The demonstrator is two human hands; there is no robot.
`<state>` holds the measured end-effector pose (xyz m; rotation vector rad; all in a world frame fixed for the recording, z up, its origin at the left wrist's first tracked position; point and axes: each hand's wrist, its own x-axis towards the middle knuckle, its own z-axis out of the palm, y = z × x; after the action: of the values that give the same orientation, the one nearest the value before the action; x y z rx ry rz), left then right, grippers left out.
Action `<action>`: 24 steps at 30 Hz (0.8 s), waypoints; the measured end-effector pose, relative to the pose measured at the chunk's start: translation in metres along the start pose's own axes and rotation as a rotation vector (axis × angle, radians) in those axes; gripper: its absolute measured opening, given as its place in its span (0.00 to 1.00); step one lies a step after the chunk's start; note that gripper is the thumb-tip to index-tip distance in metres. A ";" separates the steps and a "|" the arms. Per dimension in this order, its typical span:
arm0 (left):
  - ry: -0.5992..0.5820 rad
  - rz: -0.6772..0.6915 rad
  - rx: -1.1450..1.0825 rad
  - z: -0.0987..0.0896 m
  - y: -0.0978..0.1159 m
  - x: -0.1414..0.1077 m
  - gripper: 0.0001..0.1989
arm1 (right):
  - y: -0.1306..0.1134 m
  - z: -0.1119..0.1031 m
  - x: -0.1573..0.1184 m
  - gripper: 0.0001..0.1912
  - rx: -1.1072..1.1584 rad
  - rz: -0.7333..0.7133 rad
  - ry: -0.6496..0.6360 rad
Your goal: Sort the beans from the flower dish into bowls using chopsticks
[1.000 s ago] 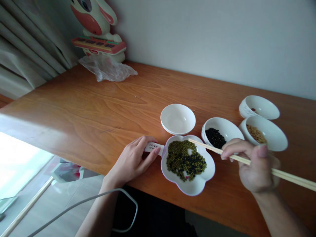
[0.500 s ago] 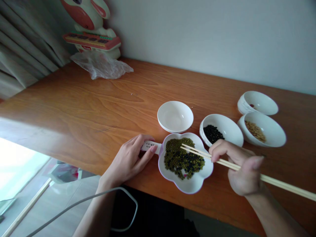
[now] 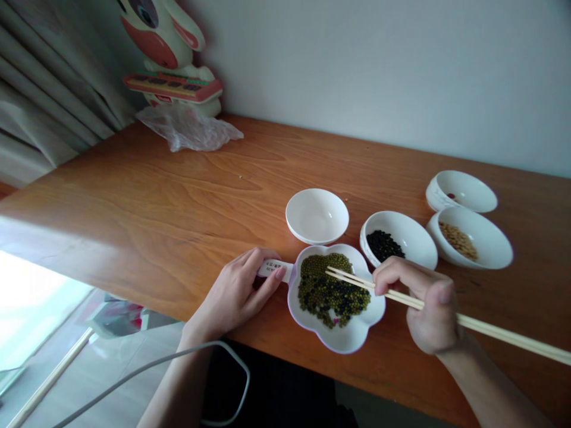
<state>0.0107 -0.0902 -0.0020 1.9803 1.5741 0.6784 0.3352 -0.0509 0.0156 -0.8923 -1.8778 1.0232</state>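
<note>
My left hand point(image 3: 238, 291) grips the short handle of a flower-shaped white dish point(image 3: 352, 340) with a lilac rim. Green beans point(image 3: 330, 261) mixed with black ones lie in the dish. In my right hand point(image 3: 423, 303) is a pair of long wooden chopsticks point(image 3: 504, 336), their tips close together over the green beans. Behind the dish stands a white bowl point(image 3: 316, 217) with nothing visible in it. Black beans point(image 3: 383, 245) fill part of another white bowl point(image 3: 413, 238), just beyond my right hand.
Farther right, one bowl point(image 3: 493, 238) holds tan grains and another point(image 3: 475, 190) a small reddish-brown piece. A crumpled clear bag point(image 3: 191, 131) and a toy keyboard figure point(image 3: 178, 83) are at the back left. A grey cable point(image 3: 156, 359) crosses near my left forearm.
The chopstick tips have drawn closer together, and my right hand has shifted slightly left. The whole view has moved a little; my left hand keeps its hold on the handle.
</note>
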 end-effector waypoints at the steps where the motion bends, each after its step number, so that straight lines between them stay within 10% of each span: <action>1: -0.001 -0.003 0.001 0.000 0.000 0.000 0.12 | 0.000 0.000 0.000 0.37 -0.002 0.001 -0.001; 24: -0.005 0.000 -0.017 -0.001 0.003 0.001 0.14 | 0.000 0.009 0.002 0.38 0.048 -0.132 0.160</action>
<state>0.0124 -0.0894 0.0013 1.9685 1.5595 0.6840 0.3267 -0.0522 0.0127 -0.7874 -1.7462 0.8871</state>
